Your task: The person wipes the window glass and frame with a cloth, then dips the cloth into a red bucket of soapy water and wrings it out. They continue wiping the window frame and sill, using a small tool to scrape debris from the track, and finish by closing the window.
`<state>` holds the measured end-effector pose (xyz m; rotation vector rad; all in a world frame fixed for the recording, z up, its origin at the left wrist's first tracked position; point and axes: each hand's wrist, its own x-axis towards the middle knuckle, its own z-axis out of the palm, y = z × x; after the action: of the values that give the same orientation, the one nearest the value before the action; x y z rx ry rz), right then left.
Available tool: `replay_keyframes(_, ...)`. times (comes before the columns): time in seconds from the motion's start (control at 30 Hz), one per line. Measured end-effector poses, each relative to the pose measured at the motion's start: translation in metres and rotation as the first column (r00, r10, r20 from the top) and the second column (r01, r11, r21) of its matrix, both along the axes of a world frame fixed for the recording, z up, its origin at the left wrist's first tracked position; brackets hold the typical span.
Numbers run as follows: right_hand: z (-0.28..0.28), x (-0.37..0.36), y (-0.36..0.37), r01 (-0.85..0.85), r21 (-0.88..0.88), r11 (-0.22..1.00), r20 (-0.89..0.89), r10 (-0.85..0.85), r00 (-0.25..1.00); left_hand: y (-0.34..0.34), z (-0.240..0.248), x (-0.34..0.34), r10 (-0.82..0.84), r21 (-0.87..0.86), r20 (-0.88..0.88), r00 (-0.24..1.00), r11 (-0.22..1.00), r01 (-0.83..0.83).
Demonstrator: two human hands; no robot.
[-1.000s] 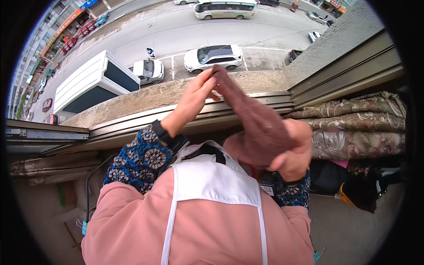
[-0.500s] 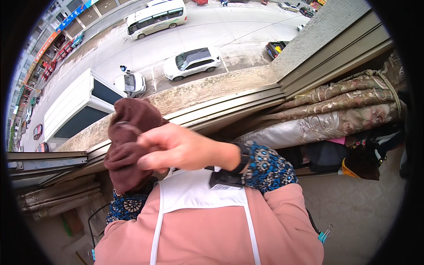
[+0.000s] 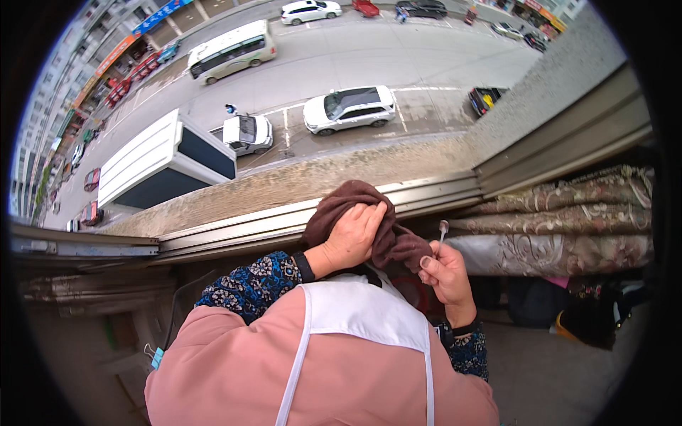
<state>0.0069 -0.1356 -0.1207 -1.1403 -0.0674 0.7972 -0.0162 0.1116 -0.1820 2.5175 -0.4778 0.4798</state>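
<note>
A crumpled brown cloth (image 3: 394,240) is bunched up at the inner edge of the window track. My left hand (image 3: 349,238) lies over it, fingers together and bent into the folds, holding it. Just to the right, my right hand (image 3: 447,275) is closed in a pinch, thumb against the forefinger. From that pinch rises a thin pale stick with a small round brownish head (image 3: 444,227); its exact kind I cannot make out. The cloth's right end reaches my right thumb; whether that hand also grips it, I cannot tell.
Metal window tracks (image 3: 220,231) run ahead of me, with a rough outer ledge (image 3: 284,179) and a street of parked vehicles far below. Tied patterned curtains (image 3: 561,216) hang at the right, above dark fabric items (image 3: 590,319). A grey wall (image 3: 543,78) bounds the opening.
The brown cloth has moved right. My left hand, hidden before, now lies on it; my right hand has shifted from the cloth to its right side, with the thin stick showing. The view has shifted.
</note>
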Motion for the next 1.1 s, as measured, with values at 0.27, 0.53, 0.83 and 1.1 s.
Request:
replay_keyframes(0.27,-0.001,0.008,-0.063,0.180,0.006,0.984,-0.043,-0.180,0.983,-0.114,-0.008,0.101,-0.161,0.075,0.069,0.985,0.985,0.156)
replay_keyframes(0.53,0.000,0.025,-0.098,0.318,0.033,0.948,0.030,-0.319,0.947,-0.184,-0.014,0.156,-0.199,0.075,0.008,0.980,0.977,0.198)
replay_keyframes(0.83,0.001,0.028,-0.076,0.197,0.070,0.978,-0.005,-0.197,0.980,-0.122,-0.007,0.111,-0.093,0.385,0.062,0.994,0.921,0.062)
replay_keyframes(1.1,-0.004,0.042,-0.061,-0.253,0.096,0.963,0.106,0.243,0.964,0.014,0.011,-0.006,0.267,0.291,-0.072,0.961,0.927,-0.236)
